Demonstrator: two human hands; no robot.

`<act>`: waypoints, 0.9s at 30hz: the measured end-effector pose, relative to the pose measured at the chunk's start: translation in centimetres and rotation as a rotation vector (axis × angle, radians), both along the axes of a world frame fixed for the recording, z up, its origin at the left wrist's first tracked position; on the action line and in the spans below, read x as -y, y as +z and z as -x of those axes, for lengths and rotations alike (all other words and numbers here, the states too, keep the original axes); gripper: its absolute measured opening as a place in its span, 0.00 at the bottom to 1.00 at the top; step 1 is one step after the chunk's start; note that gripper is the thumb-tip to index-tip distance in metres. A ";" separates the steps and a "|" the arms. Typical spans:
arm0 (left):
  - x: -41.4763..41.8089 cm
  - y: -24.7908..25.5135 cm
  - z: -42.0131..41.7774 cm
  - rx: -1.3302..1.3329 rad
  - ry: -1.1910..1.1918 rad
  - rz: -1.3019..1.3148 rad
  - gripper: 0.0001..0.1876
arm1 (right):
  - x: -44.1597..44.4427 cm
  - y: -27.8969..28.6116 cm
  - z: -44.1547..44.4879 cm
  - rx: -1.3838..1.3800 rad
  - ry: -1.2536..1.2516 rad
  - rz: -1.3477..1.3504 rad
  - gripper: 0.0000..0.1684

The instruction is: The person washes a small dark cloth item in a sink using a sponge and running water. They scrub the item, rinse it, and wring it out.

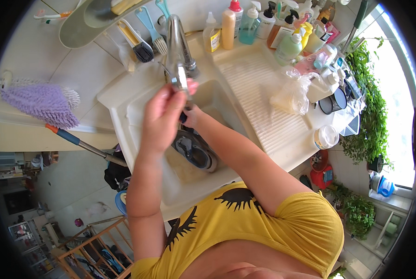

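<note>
My left hand (163, 117) is raised over the sink (115, 120), its fingers at the end of the chrome faucet (176, 45); blur hides whether they grip anything. Just right of it and lower, my right hand (193, 117) is partly hidden behind the left hand and the spout. Something dark shows at its fingers, but what it is and whether it is gripped cannot be told. Below both hands, a dark grey shoe (195, 155) lies in the basin with its opening facing up. Another dark part beside it is mostly covered by my right forearm.
A ribbed drainboard (253, 101) adjoins the sink, with a plastic bag (295, 94) and a clear jar (326, 137) on it. Pump bottles (250, 24) line the back. Brushes (141, 47) hang behind the faucet. At left are a purple duster (40, 103) and a pole (89, 148).
</note>
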State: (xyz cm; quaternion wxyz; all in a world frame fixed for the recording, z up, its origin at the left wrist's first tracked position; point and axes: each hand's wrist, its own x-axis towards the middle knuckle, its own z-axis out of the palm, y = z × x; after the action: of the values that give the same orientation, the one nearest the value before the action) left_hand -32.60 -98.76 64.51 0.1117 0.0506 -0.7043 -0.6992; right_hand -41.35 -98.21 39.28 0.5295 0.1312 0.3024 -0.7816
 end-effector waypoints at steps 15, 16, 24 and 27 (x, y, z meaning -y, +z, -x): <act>-11.3 -2.8 18.2 -0.280 0.235 0.160 0.14 | -12.9 3.0 4.0 0.019 -0.187 -0.177 0.10; -11.0 -3.1 18.4 -0.242 0.199 0.141 0.14 | -13.0 3.1 4.0 0.014 -0.194 -0.172 0.10; -5.6 -10.7 11.9 -0.077 0.296 0.517 0.22 | -12.8 4.2 5.1 -0.077 -0.371 -0.141 0.13; -3.4 -19.9 9.6 0.190 0.250 0.037 0.30 | -11.6 6.0 4.1 -0.240 -0.433 -0.095 0.17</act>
State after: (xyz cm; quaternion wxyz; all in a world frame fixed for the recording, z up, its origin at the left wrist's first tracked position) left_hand -42.15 -95.36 44.56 0.1315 0.2018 -0.7127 -0.6588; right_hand -45.48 -86.62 45.27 0.3031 0.1239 0.3644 -0.8718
